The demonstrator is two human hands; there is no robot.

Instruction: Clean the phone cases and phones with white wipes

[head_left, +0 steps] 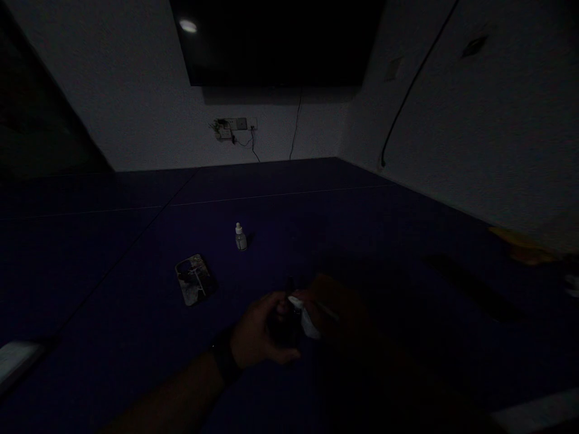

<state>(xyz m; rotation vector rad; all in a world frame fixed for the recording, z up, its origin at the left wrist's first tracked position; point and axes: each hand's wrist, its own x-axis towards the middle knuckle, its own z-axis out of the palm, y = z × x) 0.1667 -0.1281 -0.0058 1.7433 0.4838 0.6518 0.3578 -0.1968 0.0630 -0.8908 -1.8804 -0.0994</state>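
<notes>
Although gloom lay over everything, a white piece (310,325) showed pale

The right hand (339,304), mostly sunk in shadow, had its fingers closed on the white piece, which sat between the two hands, low in the middle of the view, over a blue-purple table (136,337). A thin pale sliver (328,311) showed among those same fingers; whether it belonged to the white piece could not be told.

The left hand (253,331), a dark band (225,355) around its wrist, had its thumb and fingers curved just beside the white piece. What it gripped, if anything, could not be made out (the hollow of the palm was nearly black).

Beyond the hands, a small dropper bottle (241,241) with a white top stood upright on the table. Near it, to the left and closer to the person, lay a flat, round-cornered patterned case (196,279). A long dark strip (473,286) lay well to the right, with a yellow thing (522,246) past it, near the wall (497,132). A white object (18,358), partly cut off, was at the left edge.

At the far end hung a large black screen (280,42), a bright spot (188,26) on its upper left; sockets (242,123) with wires were below.
</notes>
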